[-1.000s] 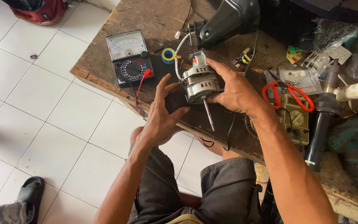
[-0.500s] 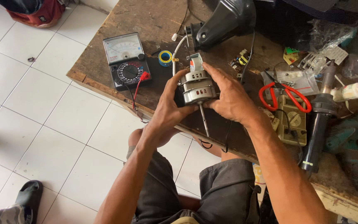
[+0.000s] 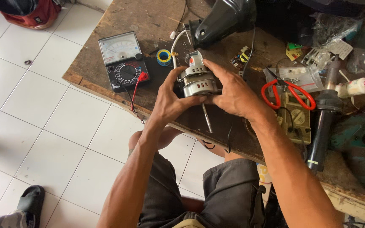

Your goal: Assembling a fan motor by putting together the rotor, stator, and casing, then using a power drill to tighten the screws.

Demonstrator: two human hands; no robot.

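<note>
Both hands, left hand [image 3: 172, 99] and right hand [image 3: 233, 93], grasp the small electric motor [image 3: 196, 80] above the desk [image 3: 106, 63]; a firm, even grip keeps its shaft [image 3: 207, 118] steady.

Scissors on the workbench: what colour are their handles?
Red; the scissors show best in the head view, beside the right hand.

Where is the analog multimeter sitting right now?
In the head view the analog multimeter lies flat near the left corner of the wooden workbench, left of the small motor held in both hands, with a roll of tape just to its right.
</note>
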